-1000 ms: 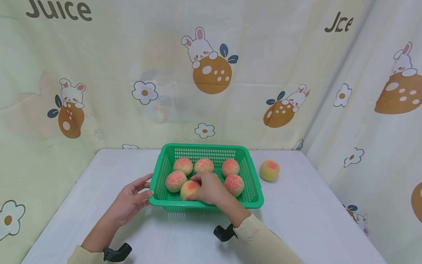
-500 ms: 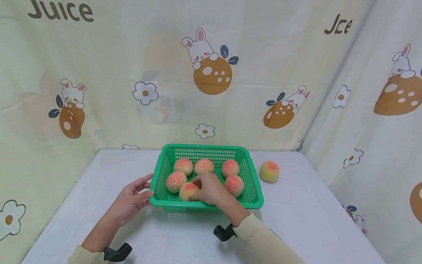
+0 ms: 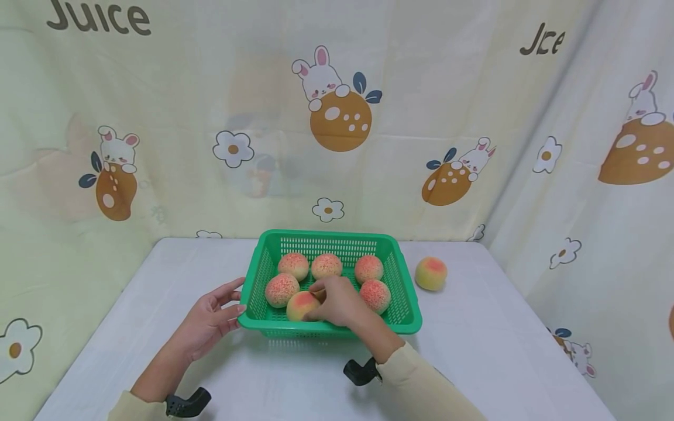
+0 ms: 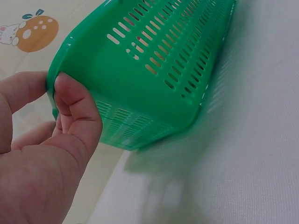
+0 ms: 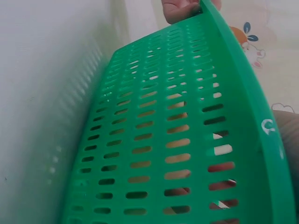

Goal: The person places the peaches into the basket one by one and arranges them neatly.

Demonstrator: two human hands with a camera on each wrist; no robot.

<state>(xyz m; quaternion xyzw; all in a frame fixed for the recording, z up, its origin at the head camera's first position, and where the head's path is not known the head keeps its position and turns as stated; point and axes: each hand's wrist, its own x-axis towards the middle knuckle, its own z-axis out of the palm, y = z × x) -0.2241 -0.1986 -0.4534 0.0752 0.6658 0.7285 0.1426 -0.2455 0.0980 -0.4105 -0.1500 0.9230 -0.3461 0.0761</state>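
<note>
A green plastic basket [image 3: 329,328] holds several peaches; my left hand [image 3: 202,320] grips its left rim near the front corner. In the left wrist view the thumb [image 4: 77,100] lies on the outer wall and fingers reach behind the rim. My right hand [image 3: 337,301] reaches over the front rim and pinches a smooth yellow-red peach [image 3: 300,306] low in the basket's front. Left of that peach sits a speckled pink peach [image 3: 281,290]. In the right wrist view the basket's front wall [image 5: 154,112] hides most of the right hand.
A second smooth yellow-red peach [image 3: 431,273] lies on the white table [image 3: 474,345], right of the basket. More speckled peaches, such as one at the back middle [image 3: 326,266], sit in the basket. A patterned curtain [image 3: 263,105] hangs behind the table.
The peach in my right hand has shifted slightly to the left inside the basket. My left hand and the basket have stayed in place.
</note>
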